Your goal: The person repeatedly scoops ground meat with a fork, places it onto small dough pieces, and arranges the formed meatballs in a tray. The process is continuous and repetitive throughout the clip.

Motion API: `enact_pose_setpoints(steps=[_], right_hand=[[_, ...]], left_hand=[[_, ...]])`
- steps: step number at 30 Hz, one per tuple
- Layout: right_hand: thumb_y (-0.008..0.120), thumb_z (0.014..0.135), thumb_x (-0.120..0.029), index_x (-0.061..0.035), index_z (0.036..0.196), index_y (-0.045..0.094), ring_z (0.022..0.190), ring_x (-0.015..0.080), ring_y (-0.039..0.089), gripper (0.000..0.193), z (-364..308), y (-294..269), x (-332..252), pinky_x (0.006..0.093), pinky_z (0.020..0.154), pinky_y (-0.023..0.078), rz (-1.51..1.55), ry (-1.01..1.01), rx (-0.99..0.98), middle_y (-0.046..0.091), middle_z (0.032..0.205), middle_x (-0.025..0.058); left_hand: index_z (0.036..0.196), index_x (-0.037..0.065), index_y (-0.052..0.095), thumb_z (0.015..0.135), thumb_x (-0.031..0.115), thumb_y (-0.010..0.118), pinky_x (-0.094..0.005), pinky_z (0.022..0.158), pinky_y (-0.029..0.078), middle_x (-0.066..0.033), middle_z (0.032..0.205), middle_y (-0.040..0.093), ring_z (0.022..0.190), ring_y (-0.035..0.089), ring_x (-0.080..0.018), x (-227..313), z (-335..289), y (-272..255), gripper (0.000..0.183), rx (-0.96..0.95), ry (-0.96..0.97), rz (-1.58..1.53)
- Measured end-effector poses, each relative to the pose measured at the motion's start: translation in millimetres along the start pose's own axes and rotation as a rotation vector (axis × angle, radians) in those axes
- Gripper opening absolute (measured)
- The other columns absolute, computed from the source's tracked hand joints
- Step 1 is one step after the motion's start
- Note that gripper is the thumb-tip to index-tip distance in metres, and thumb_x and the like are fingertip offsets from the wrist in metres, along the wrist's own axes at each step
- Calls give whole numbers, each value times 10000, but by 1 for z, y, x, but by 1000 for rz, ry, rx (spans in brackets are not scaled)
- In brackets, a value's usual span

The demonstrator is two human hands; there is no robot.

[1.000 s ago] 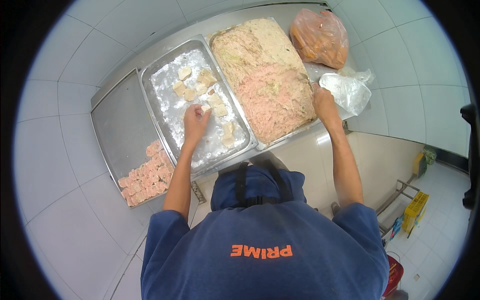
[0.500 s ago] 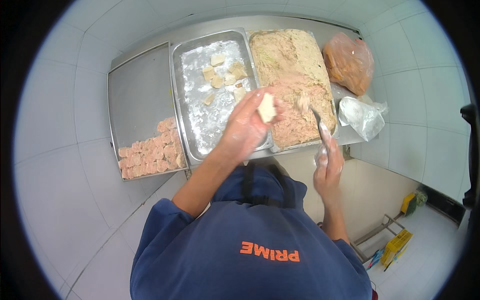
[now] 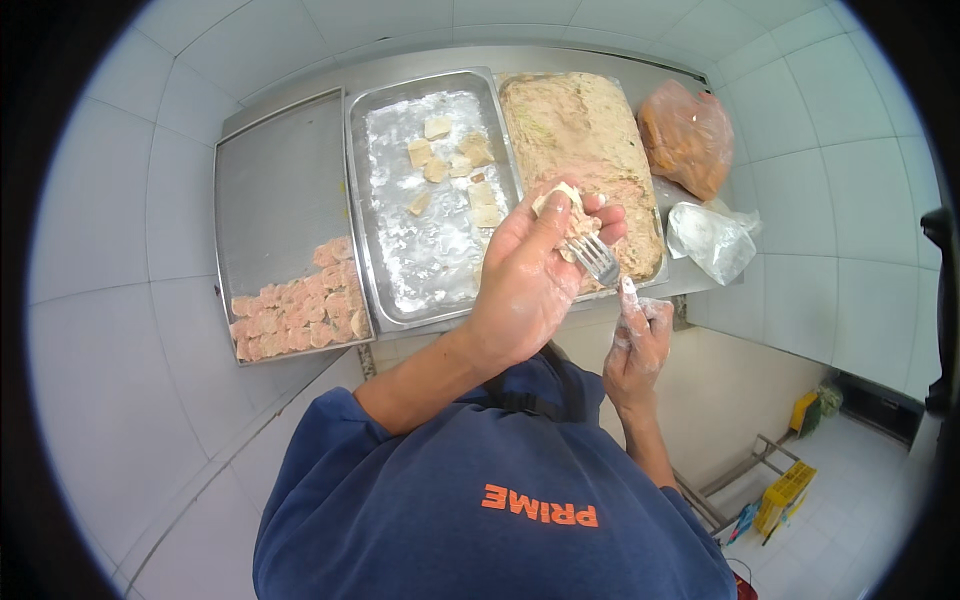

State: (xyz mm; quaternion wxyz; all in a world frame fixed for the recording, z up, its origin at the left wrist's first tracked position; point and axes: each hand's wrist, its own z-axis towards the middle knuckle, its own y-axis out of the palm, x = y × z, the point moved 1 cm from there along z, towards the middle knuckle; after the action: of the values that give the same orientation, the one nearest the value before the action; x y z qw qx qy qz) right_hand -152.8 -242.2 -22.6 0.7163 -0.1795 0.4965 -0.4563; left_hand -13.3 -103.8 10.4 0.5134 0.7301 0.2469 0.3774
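My left hand [image 3: 520, 290], dusted with flour, is raised over the front of the trays. Its fingers and thumb close around a pale flat piece [image 3: 563, 190], which carries some pinkish minced filling [image 3: 583, 226]. With my right hand [image 3: 638, 345] I grip a metal fork [image 3: 596, 258]; its tines touch the filling from the near right side, and its handle is mostly hidden by my fingers. Just beyond, a big mass of pink and beige mince [image 3: 565, 115] fills a tray. A floured metal tray [image 3: 425, 275] on the left holds several pale squarish pieces [image 3: 436, 128].
At far left, a shallow metal tray [image 3: 280, 190] has rows of pink-topped pieces [image 3: 300, 312] along its near end. Right of the mince lie a bag of orange stuff [image 3: 685, 140] and a white plastic bag [image 3: 712, 242]. Yellow crates [image 3: 787, 495] stand on the floor, lower right.
My right hand has brought the fork from the mince to my left hand. The pale piece, earlier bare, now has filling on it. My left hand has shifted slightly right.
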Motion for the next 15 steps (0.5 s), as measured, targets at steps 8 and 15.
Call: enact_pose_setpoints(steps=[8, 15], right_hand=[[539, 832, 122, 21, 1357, 676, 869, 269, 505, 551, -6, 5, 2, 367, 761, 442, 4, -37, -16, 543, 931, 121], [532, 858, 110, 21, 1320, 696, 826, 282, 507, 498, 4, -17, 11, 430, 795, 447, -87, -203, -11, 534, 902, 107]], left_hand=[[1426, -1, 485, 1134, 215, 468, -425, 1081, 527, -141, 1215, 621, 1170, 638, -259, 7, -1, -4, 364, -10, -22, 8], [1246, 46, 567, 1155, 299, 409, -274, 728, 515, -93, 1044, 605, 837, 599, -145, 31, 5, -14, 312, -100, -72, 333]])
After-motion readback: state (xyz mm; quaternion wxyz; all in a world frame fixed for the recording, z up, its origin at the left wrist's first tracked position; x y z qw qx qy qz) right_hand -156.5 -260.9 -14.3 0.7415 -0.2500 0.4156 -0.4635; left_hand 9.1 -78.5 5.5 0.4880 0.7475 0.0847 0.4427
